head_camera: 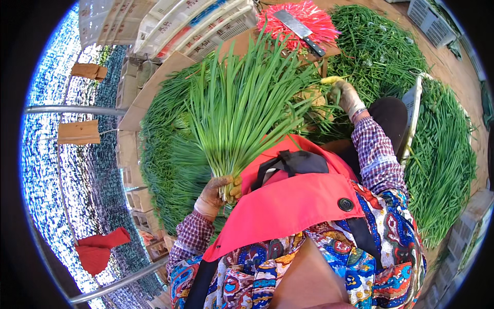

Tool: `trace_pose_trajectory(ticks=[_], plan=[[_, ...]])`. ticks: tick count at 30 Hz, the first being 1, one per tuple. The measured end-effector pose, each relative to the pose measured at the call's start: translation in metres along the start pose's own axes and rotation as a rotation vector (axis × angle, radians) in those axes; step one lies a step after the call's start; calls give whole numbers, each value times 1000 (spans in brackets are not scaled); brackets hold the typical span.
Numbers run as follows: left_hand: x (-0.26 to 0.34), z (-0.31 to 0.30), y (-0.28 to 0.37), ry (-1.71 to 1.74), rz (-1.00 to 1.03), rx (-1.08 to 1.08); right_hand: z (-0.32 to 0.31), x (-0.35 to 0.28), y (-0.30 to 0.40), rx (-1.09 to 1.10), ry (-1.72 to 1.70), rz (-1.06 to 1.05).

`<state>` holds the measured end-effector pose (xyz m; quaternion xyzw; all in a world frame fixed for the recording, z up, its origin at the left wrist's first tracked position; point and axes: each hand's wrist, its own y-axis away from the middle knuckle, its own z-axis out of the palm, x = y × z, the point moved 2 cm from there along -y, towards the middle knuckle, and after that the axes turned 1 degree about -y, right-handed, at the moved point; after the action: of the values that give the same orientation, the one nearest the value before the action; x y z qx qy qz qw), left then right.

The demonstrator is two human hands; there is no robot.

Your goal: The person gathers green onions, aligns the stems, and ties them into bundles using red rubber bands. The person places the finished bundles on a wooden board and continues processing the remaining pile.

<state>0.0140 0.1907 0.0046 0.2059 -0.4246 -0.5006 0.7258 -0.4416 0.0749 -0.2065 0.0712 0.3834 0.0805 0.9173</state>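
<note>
My left hand (220, 190), in a soiled glove, is closed around the pale stem ends of a bunch of flat green leaves, likely Chinese chives (243, 104); the blades fan out away from me. My right hand (341, 92), gloved with yellow at a fingertip, has a few green leaves (335, 96) at its fingers, to the right of the bunch. Beyond the bunch, a cleaver (295, 25) with a black handle lies on a heap of pink-red plastic ties (270, 19) on a small wooden stand (334, 50).
Piled chives (170, 154) lie at the left, and a loose green heap (370, 42) is at the upper right. A white-rimmed container (413, 112) of chives stands right. Stacked white crates (200, 27), concrete blocks (131, 150) and a metal pole (77, 109) border the left.
</note>
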Motion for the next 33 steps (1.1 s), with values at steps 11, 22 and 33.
trace_pose_trajectory(ticks=[11, 22, 33], plan=[[-2, -17, 2, -10, -6, -20, 106, -5, 24, -300, 1236, -148], [6, -23, 2, -198, -7, 112, 66, 45, 30, 198, 404, 38], [68, -1, 31, -2124, 841, 941, 11, -67, 36, 476, 1329, -606]])
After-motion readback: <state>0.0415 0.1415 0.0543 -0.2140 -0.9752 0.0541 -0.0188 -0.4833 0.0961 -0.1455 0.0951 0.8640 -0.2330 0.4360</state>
